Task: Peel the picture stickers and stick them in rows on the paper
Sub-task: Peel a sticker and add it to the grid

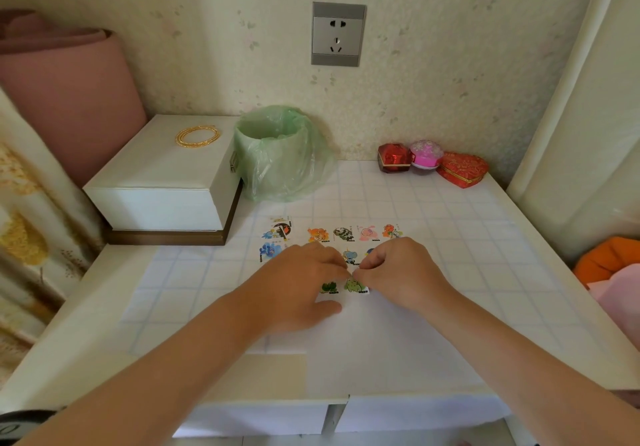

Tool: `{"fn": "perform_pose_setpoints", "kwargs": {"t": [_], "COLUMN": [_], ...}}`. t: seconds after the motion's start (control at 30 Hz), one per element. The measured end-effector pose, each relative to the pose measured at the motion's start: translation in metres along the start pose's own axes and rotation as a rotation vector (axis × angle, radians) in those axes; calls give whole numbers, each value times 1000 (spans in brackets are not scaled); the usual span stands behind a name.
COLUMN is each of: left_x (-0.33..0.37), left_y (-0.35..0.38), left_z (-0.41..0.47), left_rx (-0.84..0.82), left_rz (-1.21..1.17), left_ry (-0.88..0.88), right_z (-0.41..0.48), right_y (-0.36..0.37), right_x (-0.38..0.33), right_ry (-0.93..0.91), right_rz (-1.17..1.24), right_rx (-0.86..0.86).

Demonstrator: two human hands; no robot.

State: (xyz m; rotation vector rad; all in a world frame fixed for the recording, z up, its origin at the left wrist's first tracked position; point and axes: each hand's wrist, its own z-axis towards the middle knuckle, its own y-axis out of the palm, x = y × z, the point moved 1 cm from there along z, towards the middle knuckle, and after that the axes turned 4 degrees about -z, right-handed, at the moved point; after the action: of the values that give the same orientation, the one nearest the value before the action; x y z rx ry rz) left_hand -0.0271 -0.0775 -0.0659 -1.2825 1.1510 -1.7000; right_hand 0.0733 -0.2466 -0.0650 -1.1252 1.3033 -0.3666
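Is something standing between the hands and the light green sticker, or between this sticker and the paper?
Nothing visible. The right hand pinches the light green sticker at its top edge, and the left hand meets it there. The sticker lies on the paper, beside a dark green sticker.

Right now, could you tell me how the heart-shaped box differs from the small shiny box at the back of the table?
The heart-shaped box is wide, flat and patterned; the small shiny box is blocky and glossy. The heart-shaped box sits right of the pink ornament, the small shiny box left of it. Both are red, closed and near the wall.
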Motion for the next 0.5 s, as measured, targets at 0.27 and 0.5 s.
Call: {"fn": "perform_pose_setpoints", "kwargs": {"t": [0.27, 0.5], "left_x": [0, -7], "left_y": [17, 33], "left_z": [-12, -20], "left_rx": [39, -10], "left_rz": [124, 209], "left_ry": [116, 116], "right_z": [-6, -23], "right_y": [-5, -5], "right_x": [-5, 2], "right_ry": [-48, -265], "right_rz": [-211, -439], "right_rx": [44, 237]}}
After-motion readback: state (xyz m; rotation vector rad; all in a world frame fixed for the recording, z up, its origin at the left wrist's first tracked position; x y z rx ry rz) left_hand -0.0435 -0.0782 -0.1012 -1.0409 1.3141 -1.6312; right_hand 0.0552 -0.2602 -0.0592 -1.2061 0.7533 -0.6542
